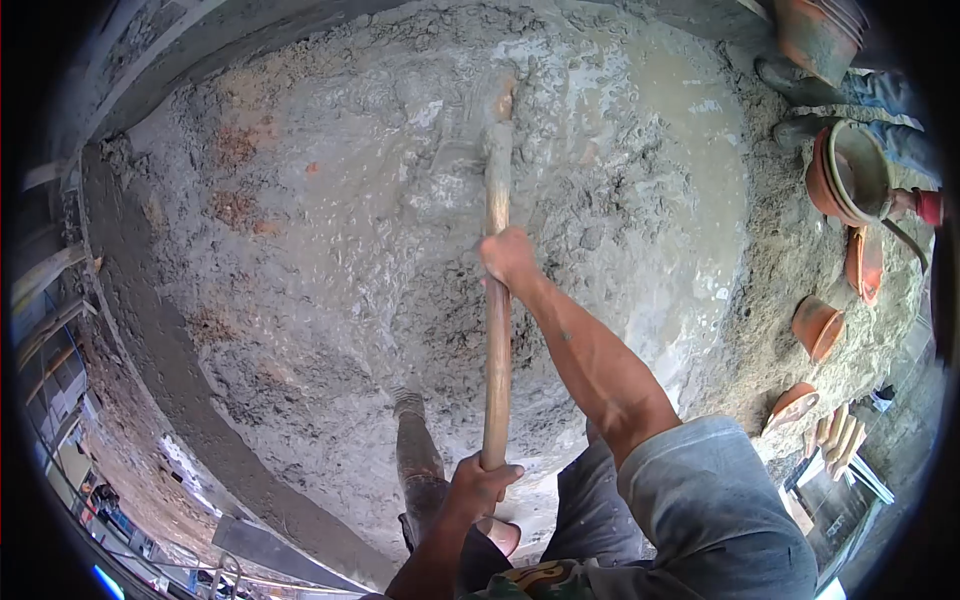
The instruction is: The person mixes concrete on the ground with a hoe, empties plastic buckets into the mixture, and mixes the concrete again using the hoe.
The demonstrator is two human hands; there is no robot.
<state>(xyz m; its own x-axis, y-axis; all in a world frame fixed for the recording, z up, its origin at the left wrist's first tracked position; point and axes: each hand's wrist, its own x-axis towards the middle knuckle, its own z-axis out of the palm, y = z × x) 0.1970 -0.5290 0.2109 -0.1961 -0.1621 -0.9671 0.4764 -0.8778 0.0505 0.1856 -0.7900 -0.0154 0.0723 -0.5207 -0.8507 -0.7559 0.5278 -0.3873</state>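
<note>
A long wooden-handled hoe (498,350) points away from me into a broad bed of wet grey concrete mix (330,200). Mud coats its far end, and the blade is too smeared to make out clearly. My right hand (510,258) is closed round the handle about midway along. Nearer my body, my left hand (480,487) grips the lower end of the same handle, thumb lying to the right. My muddy left boot (415,445) stands in the mix beside the handle.
At the right, another person's hand (902,204) holds a bucket (860,170). Stacked buckets (818,38) are at the upper right. A loose bucket (818,328) and another tipped one (790,405) lie along the right edge. A raised concrete rim (190,370) curves along the left.
</note>
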